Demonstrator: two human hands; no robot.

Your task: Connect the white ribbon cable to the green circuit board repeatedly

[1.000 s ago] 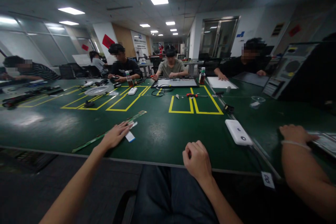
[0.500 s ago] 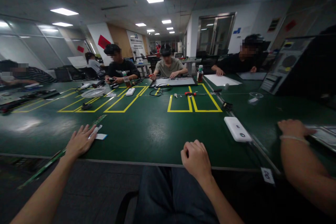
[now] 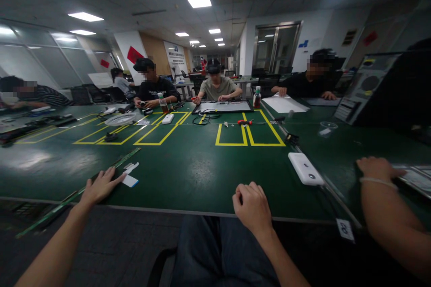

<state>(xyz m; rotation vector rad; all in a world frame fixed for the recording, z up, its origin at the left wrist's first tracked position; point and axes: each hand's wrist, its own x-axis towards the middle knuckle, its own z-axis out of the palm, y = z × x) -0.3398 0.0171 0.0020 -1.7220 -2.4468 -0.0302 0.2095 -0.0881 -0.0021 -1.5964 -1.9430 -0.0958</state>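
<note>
Head view: the person's left hand (image 3: pixel 101 186) lies flat and open, fingers spread, pressed on a long green circuit strip (image 3: pixel 128 156) near the front edge of the bench (image 3: pixel 202 175); it grips nothing. The strip runs slantwise, its far end on the green mat and its near end overhanging the bench edge to the left. Just beside the fingertips lie a white flat cable (image 3: pixel 131 168) and a small white tab (image 3: pixel 129 181), both loose on the mat and apart from the strip, so nothing appears joined as yet. The right hand (image 3: pixel 252 206) rests at the bench edge, curled into a loose fist; nothing shows inside it. To its right lies a white power bank (image 3: pixel 305 168), untouched, and beyond it a co-worker's hand (image 3: pixel 377 168) with a pale wristband. Legible writing: none. A white tag (image 3: pixel 344 229) on the bench edge bears a dark mark too small to read; the power bank shows no brand.
</note>
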